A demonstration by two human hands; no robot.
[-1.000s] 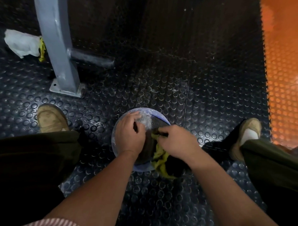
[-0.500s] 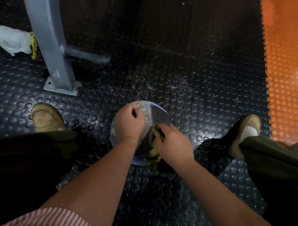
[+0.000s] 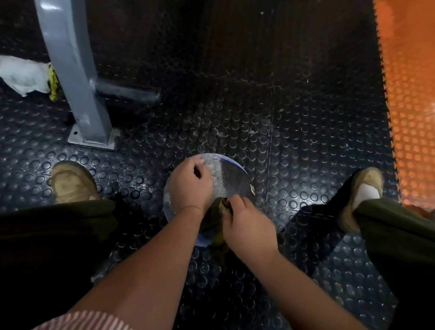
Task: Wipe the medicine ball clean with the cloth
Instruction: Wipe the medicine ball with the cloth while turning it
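head view | from above | faces steeply down | near medicine ball (image 3: pixel 232 179)

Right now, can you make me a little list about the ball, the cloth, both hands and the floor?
medicine ball: on the floor between the shoes
cloth: yellow-green, pressed on the ball's near side
left hand: holds the ball's top, fingers curled
right hand: grips the cloth
floor: dark studded rubber

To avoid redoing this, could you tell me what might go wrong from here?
1. The ball sits on the floor, held only by the left hand; it could roll.
2. The cloth is bunched under the right hand, so the whitish patch near the left hand may be missed.
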